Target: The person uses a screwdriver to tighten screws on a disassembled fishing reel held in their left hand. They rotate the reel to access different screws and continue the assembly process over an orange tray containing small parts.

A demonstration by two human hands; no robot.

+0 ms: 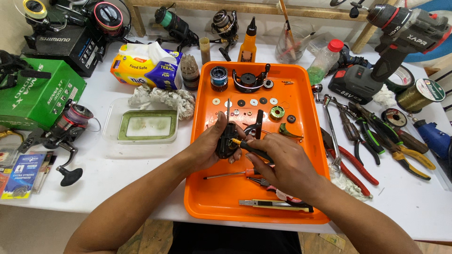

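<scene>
- Head cam, the only view I've got: left hand (207, 148) wrapped round a small black reel body (226, 141), fingers closed on it, held just above the orange tray (202, 197), roughly mid-tray.
- Right hand (285, 162) closed on a black-handled screwdriver (252, 149); its yellowish tip end touches the reel body's right side.
- On the tray's far end I see a blue-and-black spool (219, 77) w/ a black reel frame piece (249, 81) beside it, then a row of small washers (245, 102) and a green ring part (277, 112).
- Near edge of tray: utility knife (263, 203) lying flat, and a thin red-handled driver (230, 174) just under the hands.
- Rt of tray, on the white table (141, 164): pliers and cutters (376, 141) in a bunch, red/green/yellow handles, some touching.
- Far rt: cordless drill (400, 33) upright, gold line spool (419, 94) near it.
- Lt of tray: clear shallow container w/ green insert (147, 126), crumpled rag (162, 99) behind it, tissue pack (146, 66) further back.
- Far lt: complete spinning reel (66, 131) lying on the table, green box (37, 94) beside it.
- Orange-bodied oil bottle (248, 44) stands just behind the tray.
</scene>
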